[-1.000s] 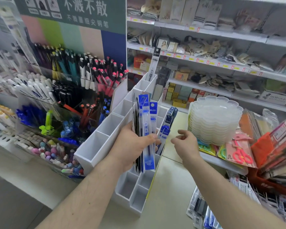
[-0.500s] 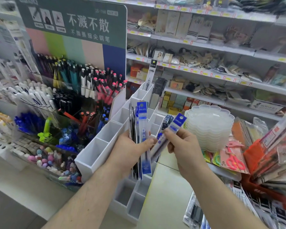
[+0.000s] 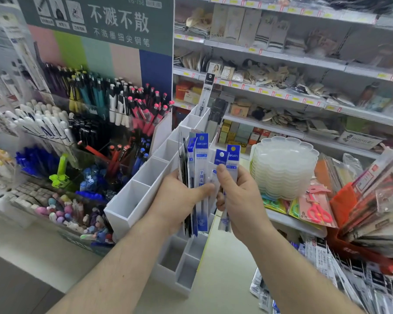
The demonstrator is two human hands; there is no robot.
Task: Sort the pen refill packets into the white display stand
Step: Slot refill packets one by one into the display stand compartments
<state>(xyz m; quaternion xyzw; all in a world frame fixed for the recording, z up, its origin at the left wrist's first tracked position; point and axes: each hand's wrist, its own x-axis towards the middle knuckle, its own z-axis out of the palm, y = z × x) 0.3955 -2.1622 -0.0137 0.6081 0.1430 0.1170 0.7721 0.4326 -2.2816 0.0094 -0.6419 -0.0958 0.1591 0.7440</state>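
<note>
Centre of the frame: my left hand (image 3: 179, 200) grips a fanned bundle of refill packets (image 3: 196, 177), upright, thumb pressed across the front one, blue header cards at the top. Just right of it, my right hand (image 3: 241, 198) pinches two more blue-topped packets (image 3: 228, 159), also upright, thumb on their face, fingers curled behind. The two bundles stand side by side, nearly touching at the middle. Behind and below both hands runs the white display stand (image 3: 132, 198), stepping from lower centre up towards the middle top. Its near compartments on the left show bare white walls. At the stand's far end, upper centre, a single black-topped packet (image 3: 205, 94) stands in a compartment. Pens (image 3: 123, 103) crowd the left of the frame; a stack of clear trays (image 3: 284, 168) sits at right.
</note>
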